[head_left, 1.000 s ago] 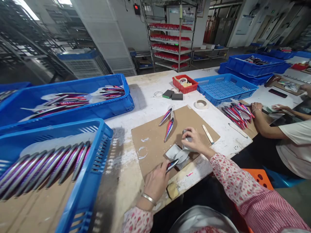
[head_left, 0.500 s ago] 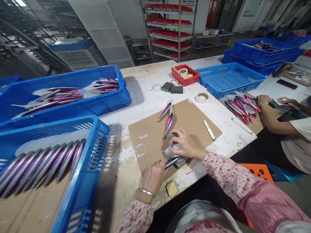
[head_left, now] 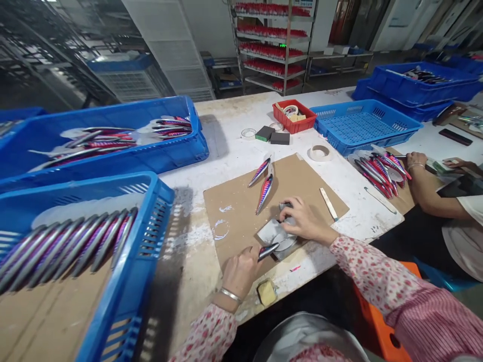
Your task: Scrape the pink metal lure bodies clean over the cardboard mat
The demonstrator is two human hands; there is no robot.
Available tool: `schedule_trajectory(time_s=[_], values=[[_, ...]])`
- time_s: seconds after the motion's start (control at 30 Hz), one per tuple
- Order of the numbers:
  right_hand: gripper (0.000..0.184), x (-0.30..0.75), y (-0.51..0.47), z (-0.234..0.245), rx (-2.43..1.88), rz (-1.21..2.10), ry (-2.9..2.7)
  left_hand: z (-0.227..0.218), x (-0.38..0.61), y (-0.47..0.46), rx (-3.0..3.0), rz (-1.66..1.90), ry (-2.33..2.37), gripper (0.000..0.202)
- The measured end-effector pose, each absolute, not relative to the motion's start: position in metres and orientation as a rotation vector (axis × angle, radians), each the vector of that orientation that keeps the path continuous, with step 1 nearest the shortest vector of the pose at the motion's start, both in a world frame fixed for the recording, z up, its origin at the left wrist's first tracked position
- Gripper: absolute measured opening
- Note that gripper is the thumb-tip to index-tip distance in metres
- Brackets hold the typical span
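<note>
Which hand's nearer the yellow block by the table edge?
Left. The left hand, holding a fishing lure, is just beyond and left of the yellow block, not touching it; the right hand, gripping a grey block, is farther off, beyond it to the right.

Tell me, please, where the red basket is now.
In the head view, the red basket stands right of centre on the white table, behind the dark blocks and left of the light-blue crate.
</note>
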State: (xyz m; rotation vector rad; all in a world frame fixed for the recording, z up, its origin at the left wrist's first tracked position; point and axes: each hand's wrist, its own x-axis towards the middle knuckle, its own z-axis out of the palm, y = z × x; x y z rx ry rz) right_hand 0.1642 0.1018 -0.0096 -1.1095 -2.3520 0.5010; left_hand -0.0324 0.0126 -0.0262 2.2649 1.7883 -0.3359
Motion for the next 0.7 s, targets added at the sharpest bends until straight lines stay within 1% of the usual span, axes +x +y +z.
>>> schedule_trajectory(time_s=[0.17, 0.33, 0.43, 0.53, 0.7], values=[[0.012, 0.151, 0.102, -0.01, -0.989, 0.495, -2.415, -0.027, -0.033, 0.012, 2.235, -0.334, 1.813, 0.021], [0.01, 0.167, 0.106, -0.01, -1.141, 0.54, -2.379, -0.025, -0.033, 0.012, 2.27, -0.305, 1.781, 0.018], [0.011, 0.154, 0.104, -0.008, -1.088, 0.524, -2.422, -0.025, -0.033, 0.011, 2.259, -0.315, 1.806, 0.02], [0.012, 0.152, 0.105, -0.007, -1.032, 0.575, -2.417, -0.027, -0.034, 0.011, 2.268, -0.268, 1.8, 0.022], [0.009, 0.164, 0.106, -0.006, -1.139, 0.574, -2.403, -0.028, -0.034, 0.011, 2.295, -0.252, 1.787, 0.02]])
